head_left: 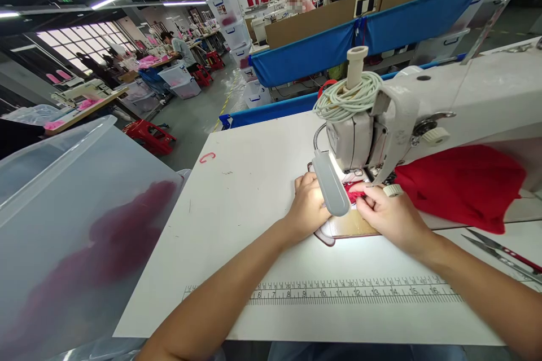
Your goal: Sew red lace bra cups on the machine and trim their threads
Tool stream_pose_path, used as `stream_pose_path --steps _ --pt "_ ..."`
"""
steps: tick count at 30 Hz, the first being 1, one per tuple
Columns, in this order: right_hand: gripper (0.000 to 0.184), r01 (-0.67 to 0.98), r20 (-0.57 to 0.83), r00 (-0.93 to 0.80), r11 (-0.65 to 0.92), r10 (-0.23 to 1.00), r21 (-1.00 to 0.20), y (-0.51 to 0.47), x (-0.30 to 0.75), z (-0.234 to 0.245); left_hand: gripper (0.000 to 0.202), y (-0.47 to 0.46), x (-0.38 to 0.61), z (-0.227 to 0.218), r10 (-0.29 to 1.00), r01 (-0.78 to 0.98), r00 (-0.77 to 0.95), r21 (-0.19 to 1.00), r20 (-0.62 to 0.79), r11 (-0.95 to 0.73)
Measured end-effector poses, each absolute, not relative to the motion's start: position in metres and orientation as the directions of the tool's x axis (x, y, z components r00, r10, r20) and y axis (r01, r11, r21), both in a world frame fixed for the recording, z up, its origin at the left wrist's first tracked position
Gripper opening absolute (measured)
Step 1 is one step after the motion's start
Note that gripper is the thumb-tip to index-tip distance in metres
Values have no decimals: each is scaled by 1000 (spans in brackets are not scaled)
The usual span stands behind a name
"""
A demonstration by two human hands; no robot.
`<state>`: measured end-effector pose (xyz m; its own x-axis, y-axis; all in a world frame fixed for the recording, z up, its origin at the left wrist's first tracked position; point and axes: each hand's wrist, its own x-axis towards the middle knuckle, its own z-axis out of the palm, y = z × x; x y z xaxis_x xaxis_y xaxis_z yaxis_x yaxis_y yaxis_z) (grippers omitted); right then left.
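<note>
Step in hand: a small red piece (pixel 354 195) is being held at the needle of the sewing machine (pixel 466 96), so it is judged that stitching is being set up or run; no motion can be read from one frame
Right hand (pixel 392 214): thumb and forefinger are closed narrowly on the near edge of the small red piece; the pinch is seen plainly
Left hand (pixel 307 206): laid knuckles-up just left of the pinch; its fingertips are hidden behind the grey lamp (pixel 331 185), so whether anything is gripped cannot be told
Small red piece: found right at the right fingertips, between both hands, over the brown plate (pixel 349 227)
Red cloth (pixel 461 183): heaped beyond the right hand, under the machine arm; a join with the pinched piece cannot be told
Next move calls for: the piece to be kept flat and fed straight, it is judged; fingertips to be kept clear of the needle
Scissors (pixel 502 251): lying to the right of the right wrist, untouched
</note>
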<state>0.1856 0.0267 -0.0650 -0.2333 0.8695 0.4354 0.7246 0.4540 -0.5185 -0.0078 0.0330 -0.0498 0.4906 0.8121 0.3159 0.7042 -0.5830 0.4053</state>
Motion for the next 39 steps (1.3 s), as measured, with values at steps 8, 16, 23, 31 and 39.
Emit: stream_pose_path --steps 8,16,23,31,39 --pt "29 635 452 -468 645 759 -425 23 192 -57 31 43 -22 -39 439 467 839 -10 322 -884" --pt "35 563 522 -611 790 595 -242 15 198 -54 38 42 -22 -36 386 408 869 -7 309 -913" --pt "31 686 557 -594 727 581 -27 8 195 -57 31 27 -20 -31 571 558 773 133 278 -819" --pt "37 756 597 -529 654 603 10 2 191 -59 26 6 -17 -40 561 622 742 -64 366 -780" --pt "41 824 631 -432 567 644 -14 -1 181 -51 27 0 -9 -43 559 670 694 -123 453 -732"
